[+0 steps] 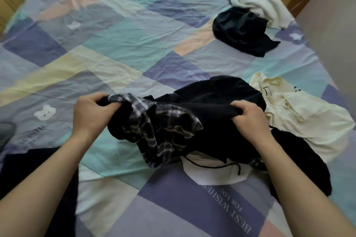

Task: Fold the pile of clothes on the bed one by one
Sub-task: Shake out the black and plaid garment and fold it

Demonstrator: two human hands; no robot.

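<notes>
Both hands grip one garment, a black fabric top with a dark plaid lining (pixel 169 127), held bunched just above the bed with the pastel patchwork sheet (pixel 119 48) at its near centre. The left hand (pixel 90 113) has its fingers clenched round the garment's left edge, where the plaid turns outward; the right hand (pixel 248 117) has its fingers curled round a fold of the black cloth on the right side. The garment hangs slack between the two hands. Beneath its near edge lies a white cloth with a thin black drawstring (pixel 213 173). Just to the right, touching the black cloth, a crumpled cream T-shirt with dark print (pixel 300 113) lies on the sheet. Further black fabric (pixel 300 159) spreads under the right forearm. At the far right of the bed lies a crumpled dark garment (pixel 240 31), and beyond it, touching it, a heap of white clothing (pixel 258 4). A dark flat cloth (pixel 38 169) lies at the near left under the left forearm.
</notes>
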